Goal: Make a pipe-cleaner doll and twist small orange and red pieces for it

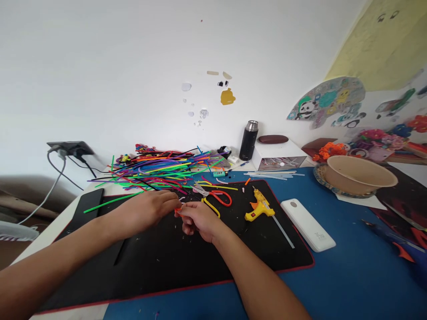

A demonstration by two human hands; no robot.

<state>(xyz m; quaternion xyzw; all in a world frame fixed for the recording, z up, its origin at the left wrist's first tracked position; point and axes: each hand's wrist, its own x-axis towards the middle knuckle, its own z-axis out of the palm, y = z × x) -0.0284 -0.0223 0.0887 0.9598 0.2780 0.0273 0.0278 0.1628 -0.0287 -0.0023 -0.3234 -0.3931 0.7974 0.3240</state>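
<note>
My left hand (145, 208) and my right hand (203, 218) meet above the black mat (160, 275). A small piece of orange pipe cleaner (179, 212) is pinched between their fingertips, and most of it is hidden by the fingers. The right thumb and forefinger close on it, with the other fingers curled below. The left fingers reach in from the other side, bent together at the piece. Just beyond the right hand lie scissors (220, 195) with one red and one yellow handle, blades partly apart.
Loose coloured pipe cleaners (163, 166) are heaped at the back. A yellow glue gun (262, 206) and a white power bank (308, 224) lie to the right. Behind them are glue sticks (270, 174), a black thermos (249, 141), a white box (282, 155) and a beige bowl (362, 173).
</note>
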